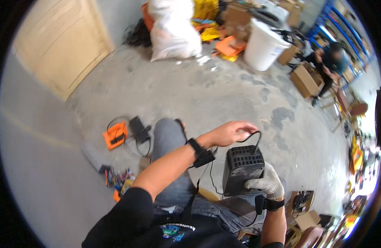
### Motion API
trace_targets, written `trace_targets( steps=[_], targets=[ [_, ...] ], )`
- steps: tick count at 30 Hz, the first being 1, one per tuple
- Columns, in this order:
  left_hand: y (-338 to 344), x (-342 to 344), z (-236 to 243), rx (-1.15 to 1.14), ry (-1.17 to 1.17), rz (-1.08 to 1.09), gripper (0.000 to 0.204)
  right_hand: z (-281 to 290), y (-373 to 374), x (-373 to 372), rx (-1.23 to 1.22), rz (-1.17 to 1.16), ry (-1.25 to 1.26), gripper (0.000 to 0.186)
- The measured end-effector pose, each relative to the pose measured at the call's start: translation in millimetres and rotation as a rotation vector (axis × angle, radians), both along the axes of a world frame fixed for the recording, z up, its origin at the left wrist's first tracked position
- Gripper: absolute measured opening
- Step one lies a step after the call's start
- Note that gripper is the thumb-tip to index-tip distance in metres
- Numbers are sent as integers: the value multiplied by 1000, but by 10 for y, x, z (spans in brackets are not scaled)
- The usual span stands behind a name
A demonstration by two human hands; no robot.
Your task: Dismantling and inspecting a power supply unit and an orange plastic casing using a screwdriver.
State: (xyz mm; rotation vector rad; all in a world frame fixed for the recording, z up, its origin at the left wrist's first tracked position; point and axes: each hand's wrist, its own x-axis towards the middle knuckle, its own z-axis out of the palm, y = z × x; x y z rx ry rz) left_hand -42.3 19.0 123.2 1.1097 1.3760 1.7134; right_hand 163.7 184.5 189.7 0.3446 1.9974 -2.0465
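Observation:
A black box-shaped device with rows of slots in its top (242, 169) is held above my lap. My right hand (267, 182), in a whitish knit glove, grips its right side with the thumb across the front. From the slotted end a black cable (260, 135) loops up and back to my bare left hand (230, 133). The fingers of that hand are curled around the cable above the device; the palm side is partly hidden. Another thin black wire hangs down on the device's left. Both wrists wear black straps with small modules.
On the floor left of my knee lie an orange piece (115, 135), a black adapter with cable (139, 129) and a heap of colourful wires (118, 180). A white bucket (263, 45), a white sack (174, 31) and a seated person (333, 62) beside a carton (306, 80) are farther off.

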Motion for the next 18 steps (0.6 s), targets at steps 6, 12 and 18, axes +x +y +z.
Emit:
trace_targets(
  steps=[6, 12, 18],
  targets=[
    [-33, 120, -46, -38, -170, -154, 38, 368, 92, 72, 40, 32, 117, 85],
    [-297, 342, -218, -27, -654, -86, 69, 663, 131, 205, -49, -132, 283, 70],
    [-429, 566, -77, -247, -233, -118, 111, 647, 151, 156, -13, -323, 196, 57]
  ],
)
